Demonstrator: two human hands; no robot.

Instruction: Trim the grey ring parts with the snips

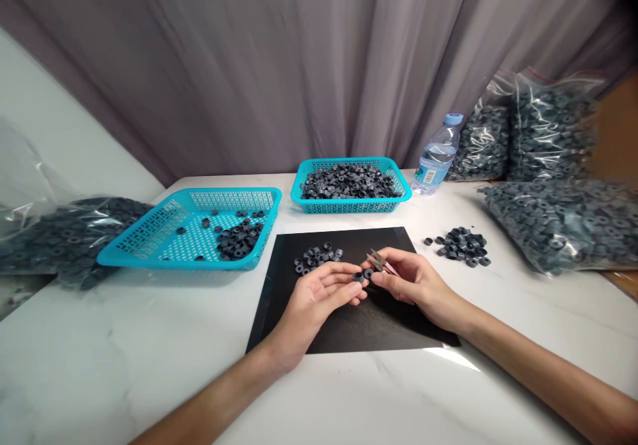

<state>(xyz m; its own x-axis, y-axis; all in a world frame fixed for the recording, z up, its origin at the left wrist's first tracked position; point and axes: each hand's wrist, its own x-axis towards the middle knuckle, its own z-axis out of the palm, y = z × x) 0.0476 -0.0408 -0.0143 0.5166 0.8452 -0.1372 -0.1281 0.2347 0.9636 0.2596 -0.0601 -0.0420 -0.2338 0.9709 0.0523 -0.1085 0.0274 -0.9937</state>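
Observation:
Over the black mat (343,325), my left hand (323,292) pinches a small dark ring-shaped cap (358,277) between thumb and fingers. My right hand (409,275) is closed around small pink-handled snips (379,262), their blades apart and pointing up to the left. A second dark cap (368,273) sits at my right fingertips, close beside the first one; I cannot tell which hand supports it. Just behind my left hand, a loose group of dark caps (319,256) lies on the mat.
A turquoise basket (149,259) at left holds some caps; another basket (351,208) at the back is full. Right of the mat lies a cap pile (463,246). A water bottle (437,156), filled bags (563,226) at right and a bag (94,232) at left surround the white table (124,352).

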